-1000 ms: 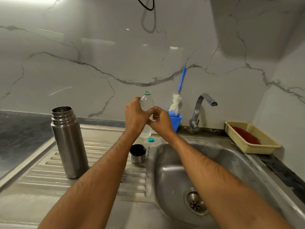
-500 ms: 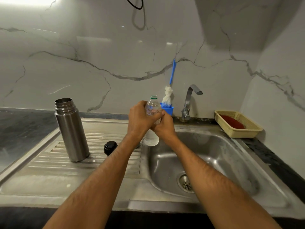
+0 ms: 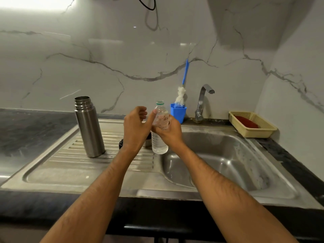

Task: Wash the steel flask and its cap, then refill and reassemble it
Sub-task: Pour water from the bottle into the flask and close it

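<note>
Right hand (image 3: pixel 171 131) grips uncapped water bottle (image 3: pixel 160 127) upright over sink edge; left hand (image 3: pixel 135 125) loosely curled, thumb touching bottle. Open steel flask (image 3: pixel 88 127) stands upright, left of both, nearer left hand.

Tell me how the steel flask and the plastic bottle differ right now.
The steel flask is opaque brushed metal; the plastic bottle is clear, with water showing inside. The flask stands free on the ribbed drainboard; the bottle is held up by the right hand, with the left hand loosely curled beside it, thumb at the neck. The flask looks taller and wider than the bottle. Both are upright and uncapped.
</note>
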